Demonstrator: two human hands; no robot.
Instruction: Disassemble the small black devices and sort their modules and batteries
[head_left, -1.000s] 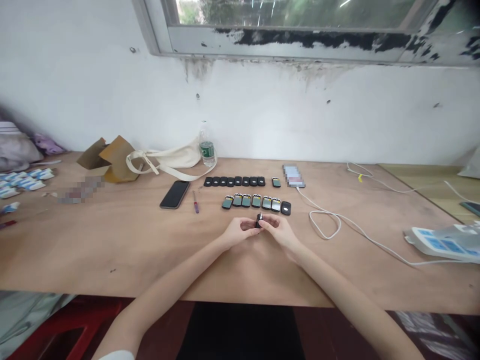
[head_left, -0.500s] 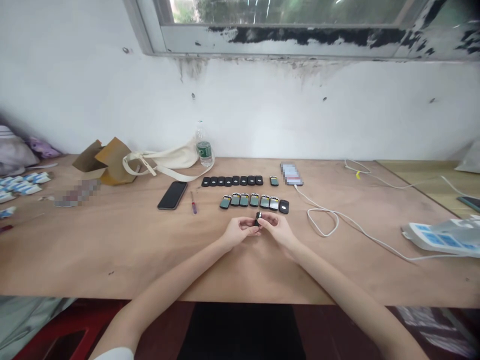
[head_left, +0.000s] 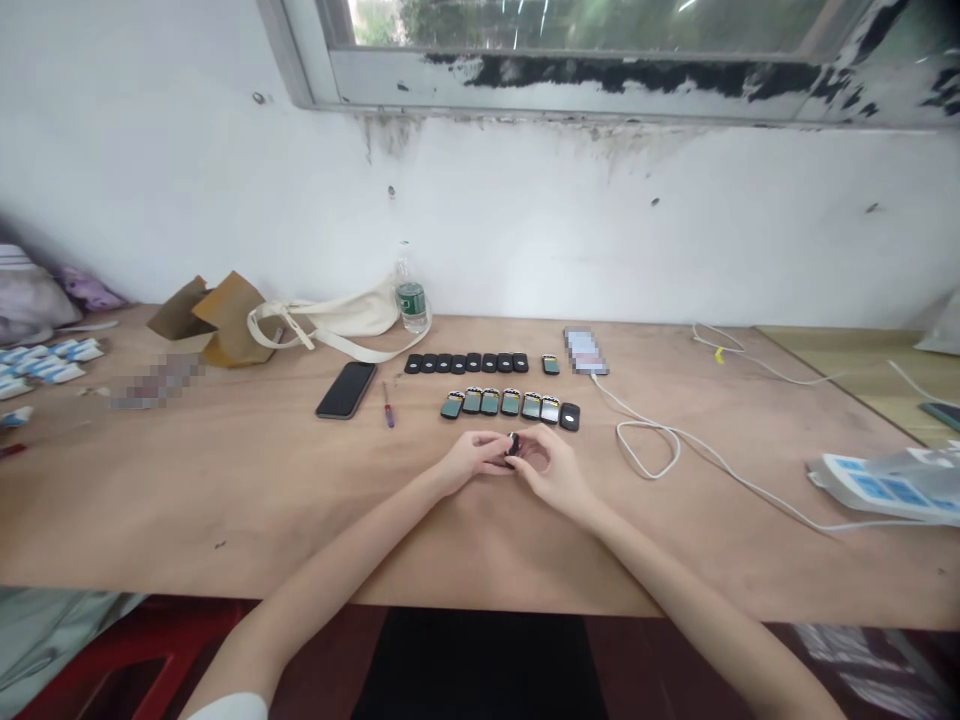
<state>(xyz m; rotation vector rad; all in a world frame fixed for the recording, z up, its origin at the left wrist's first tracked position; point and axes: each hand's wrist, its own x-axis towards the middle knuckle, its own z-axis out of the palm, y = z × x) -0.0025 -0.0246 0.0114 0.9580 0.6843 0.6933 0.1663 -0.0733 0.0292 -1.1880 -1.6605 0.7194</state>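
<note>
Between the fingertips of both hands is a small black device [head_left: 513, 448], partly hidden by the fingers. My left hand [head_left: 474, 458] pinches it from the left. From the right, my right hand [head_left: 553, 468] has thumb and fingers closed on it. Just beyond my hands lies a row of small devices with grey-green faces [head_left: 490, 402], with a black oval-marked one [head_left: 570, 416] at its right end. Farther back runs a row of similar black devices [head_left: 474, 362], and one grey-faced piece [head_left: 551, 364] sits apart to their right.
A screwdriver [head_left: 388, 408] and a dark phone [head_left: 346, 389] lie left of the rows. Behind stand a water bottle [head_left: 412, 300], a cream strap bag [head_left: 352, 312] and a brown paper bag [head_left: 238, 315]. A white cable [head_left: 720, 462] runs right to a power strip [head_left: 870, 487].
The device has turned slightly between my fingers and sits a little lower. My right hand's grip has shifted, its fingers arched more. The rows on the table are unchanged.
</note>
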